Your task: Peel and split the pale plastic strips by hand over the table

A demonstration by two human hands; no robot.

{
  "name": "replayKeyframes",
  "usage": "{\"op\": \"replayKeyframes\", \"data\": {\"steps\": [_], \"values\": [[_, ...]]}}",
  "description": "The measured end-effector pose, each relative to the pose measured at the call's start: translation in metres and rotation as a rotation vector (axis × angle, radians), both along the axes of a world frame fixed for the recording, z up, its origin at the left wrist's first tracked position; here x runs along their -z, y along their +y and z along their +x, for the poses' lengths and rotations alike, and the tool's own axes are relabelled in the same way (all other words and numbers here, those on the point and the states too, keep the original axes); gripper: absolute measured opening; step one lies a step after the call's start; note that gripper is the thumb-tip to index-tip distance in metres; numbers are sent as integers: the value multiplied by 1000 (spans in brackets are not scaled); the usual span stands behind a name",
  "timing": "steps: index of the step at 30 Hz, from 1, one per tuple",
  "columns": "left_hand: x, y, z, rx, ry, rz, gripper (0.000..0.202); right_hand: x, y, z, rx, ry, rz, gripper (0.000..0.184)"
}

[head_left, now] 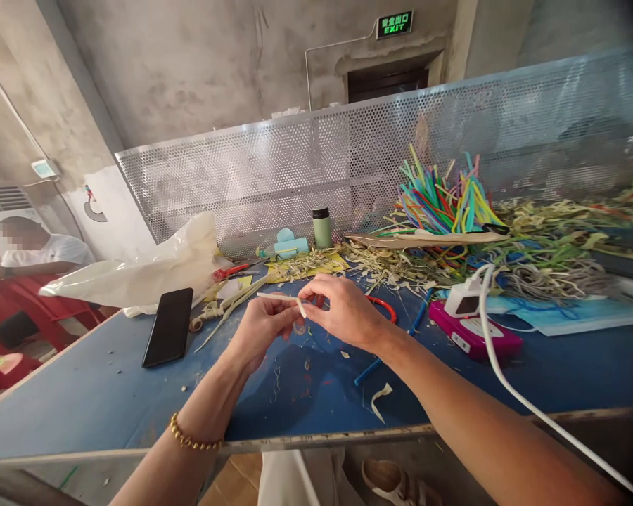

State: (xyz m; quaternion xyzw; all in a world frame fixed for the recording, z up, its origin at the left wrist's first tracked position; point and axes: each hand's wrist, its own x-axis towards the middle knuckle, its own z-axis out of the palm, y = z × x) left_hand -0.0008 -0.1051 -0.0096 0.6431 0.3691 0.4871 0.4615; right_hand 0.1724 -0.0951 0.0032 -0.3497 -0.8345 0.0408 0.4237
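My left hand (261, 327) and my right hand (340, 309) meet above the blue table (84, 393). Both pinch a thin pale strip (279, 298) that sticks out to the left between the fingertips. A small clear ring-like piece (299, 327) shows just below the fingers; what it is I cannot make out. A gold bead bracelet (193, 439) circles my left wrist. Red-handled scissors (382, 306) lie partly hidden behind my right hand.
A black phone (169, 325) lies left of my hands. At right are a pink power strip (475, 336) with a white charger and cable, colourful strips (443, 200), and shavings (548, 239). A perforated metal screen (295, 176) backs the table. A person (36, 253) sits far left.
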Motion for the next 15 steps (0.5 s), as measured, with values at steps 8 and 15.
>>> {"op": "replayKeyframes", "data": {"steps": [8,15], "values": [[4,3,1,-40,48,101,15,-1,3,-1,15,109,-129,19],[2,1,3,-53,40,119,17,-4,3,-1,46,142,-188,17]]}}
